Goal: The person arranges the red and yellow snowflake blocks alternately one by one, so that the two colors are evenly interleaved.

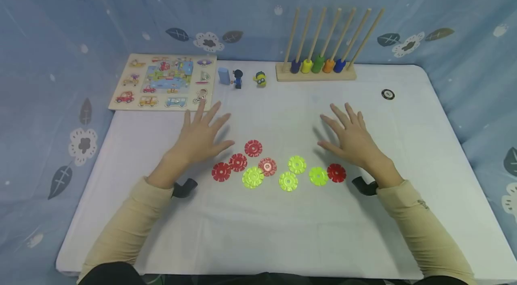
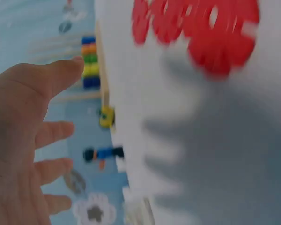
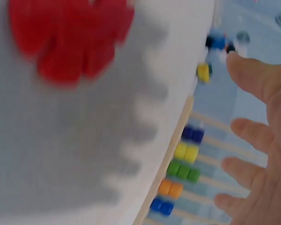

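My left hand [image 1: 199, 137] hovers over the white table with its fingers spread, left of the red discs. The right hand [image 1: 351, 139], fingers spread too, is held above the table beyond a red notched disc [image 1: 336, 173]. Neither hand holds anything. Between them lie several flat notched discs, red ones such as the red disc [image 1: 221, 172] on the left and yellow-green ones such as the green disc [image 1: 288, 181] in the middle. In the left wrist view, red discs [image 2: 220, 51] show close up beside the hand's shadow.
A wooden picture puzzle board [image 1: 161, 107] lies at the back left. Near it are a blue block [image 1: 224, 76], a small blue figure [image 1: 238, 79] and a yellow figure [image 1: 260, 79]. A wooden peg rack [image 1: 317, 76] with coloured beads stands behind, and a black round token [image 1: 388, 94] lies right.
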Motion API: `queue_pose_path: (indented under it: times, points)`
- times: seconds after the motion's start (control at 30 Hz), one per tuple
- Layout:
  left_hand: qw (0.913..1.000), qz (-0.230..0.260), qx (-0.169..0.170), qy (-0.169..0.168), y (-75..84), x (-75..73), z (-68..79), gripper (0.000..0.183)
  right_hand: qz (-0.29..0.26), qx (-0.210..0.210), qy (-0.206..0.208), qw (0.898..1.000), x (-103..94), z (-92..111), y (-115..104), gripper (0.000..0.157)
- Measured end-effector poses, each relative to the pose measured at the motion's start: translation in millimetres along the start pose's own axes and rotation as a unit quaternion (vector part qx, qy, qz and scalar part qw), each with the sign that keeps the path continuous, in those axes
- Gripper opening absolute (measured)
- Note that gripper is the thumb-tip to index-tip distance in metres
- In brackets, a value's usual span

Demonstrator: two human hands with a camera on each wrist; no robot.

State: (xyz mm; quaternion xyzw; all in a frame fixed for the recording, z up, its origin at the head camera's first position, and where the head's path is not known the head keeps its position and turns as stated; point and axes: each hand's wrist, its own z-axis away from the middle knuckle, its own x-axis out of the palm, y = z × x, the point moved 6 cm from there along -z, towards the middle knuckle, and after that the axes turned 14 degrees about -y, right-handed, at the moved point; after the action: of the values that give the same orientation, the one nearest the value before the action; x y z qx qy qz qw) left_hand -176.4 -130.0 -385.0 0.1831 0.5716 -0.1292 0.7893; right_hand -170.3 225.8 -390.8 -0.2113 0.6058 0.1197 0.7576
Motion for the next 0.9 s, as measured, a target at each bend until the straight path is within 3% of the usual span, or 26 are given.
queue_pose_path:
  times: [0.2,0.4,0.63,0.77,0.9]
  points:
    - [0.9951,-0.037,0.085,-0.032,39.3,12.9,-2.1,0.062,0.038,-0.103,-0.03,0.994,10.7,1,-37,0.064]
    - [0.9874,-0.031,0.143,-0.06,65.7,24.5,-3.1,0.049,0.027,-0.166,-0.072,0.983,21.1,2,-65,0.053]
    - [0.9842,-0.039,0.157,-0.071,80.5,31.9,-13.1,0.042,0.038,-0.234,-0.097,0.967,27.1,-2,-84,0.034]
    - [0.9825,-0.034,0.16,-0.088,84.2,36.1,-25.3,0.037,0.038,-0.237,-0.114,0.964,29.8,-4,-91,0.028]
    - [0.9795,0.003,0.161,-0.121,83.3,38.1,-36.1,0.035,0.026,-0.224,-0.139,0.964,32.4,-7,-95,0.028]
